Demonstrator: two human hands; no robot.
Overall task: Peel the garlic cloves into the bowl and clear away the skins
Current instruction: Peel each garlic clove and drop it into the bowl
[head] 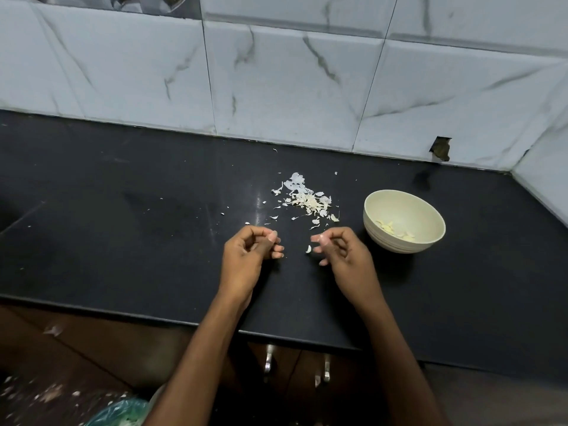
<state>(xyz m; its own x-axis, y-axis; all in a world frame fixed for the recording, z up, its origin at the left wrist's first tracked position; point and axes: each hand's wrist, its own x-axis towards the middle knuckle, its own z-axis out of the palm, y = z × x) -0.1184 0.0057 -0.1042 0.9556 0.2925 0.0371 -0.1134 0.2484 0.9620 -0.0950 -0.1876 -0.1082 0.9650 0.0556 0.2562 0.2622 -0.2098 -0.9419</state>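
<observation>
Between the two hands, a small pale scrap [308, 249], clove or skin I cannot tell, lies on the black tabletop [123, 241] just off the right hand's [341, 252] loosely curled fingers [318, 238], at their 9 o'clock. The left hand [250, 247] curls likewise, farther from it; neither hand plainly holds anything. The skin pile [307, 199] lies at 12 o'clock, the bowl [430, 241] of peeled cloves [395, 230] at 3 o'clock, nearer the right hand.
</observation>
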